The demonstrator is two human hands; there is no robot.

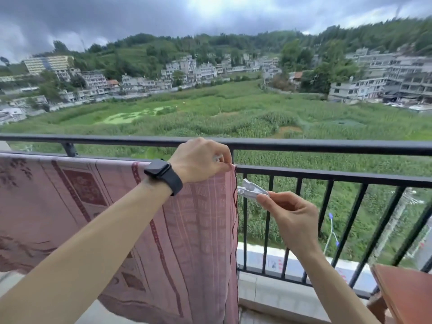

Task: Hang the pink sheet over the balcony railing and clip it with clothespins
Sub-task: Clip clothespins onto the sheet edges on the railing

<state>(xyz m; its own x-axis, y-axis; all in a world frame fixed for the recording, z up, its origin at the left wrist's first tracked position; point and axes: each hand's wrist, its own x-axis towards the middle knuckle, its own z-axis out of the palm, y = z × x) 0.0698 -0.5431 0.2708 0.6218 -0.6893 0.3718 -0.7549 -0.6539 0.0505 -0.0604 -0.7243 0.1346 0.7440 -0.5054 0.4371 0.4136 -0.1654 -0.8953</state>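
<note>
- The black metal balcony railing [327,146] runs across the whole view, top bar above, a second bar just under it, thin vertical bars below.
- The pink woven sheet with darker red patterned bands [105,206] is draped over that second bar and hangs down on the near side, covering the left half of the railing; its right edge falls straight down just left of centre.
- At bottom right, the corner of a reddish-brown wooden tabletop [406,291] pokes in, well clear of the action.
- The left hand [198,160], a dark smartwatch [163,175] on its wrist, is closed at the sheet's top right corner, fingers pinching fabric against the bar; something small and white shows under the fingers, possibly another clip, too hidden to say.
- The right hand [292,218] pinches the tail of a white plastic clothespin [251,190] between thumb and fingers, its toothed mouth pointing left, just beside the sheet's right edge and a little below the left hand.
- Step in hand, by my read: clipping this corner. Next move calls for squeezing the clothespin open, lifting it to the bar, and biting over fabric and bar together while the left hand pins the corner.
</note>
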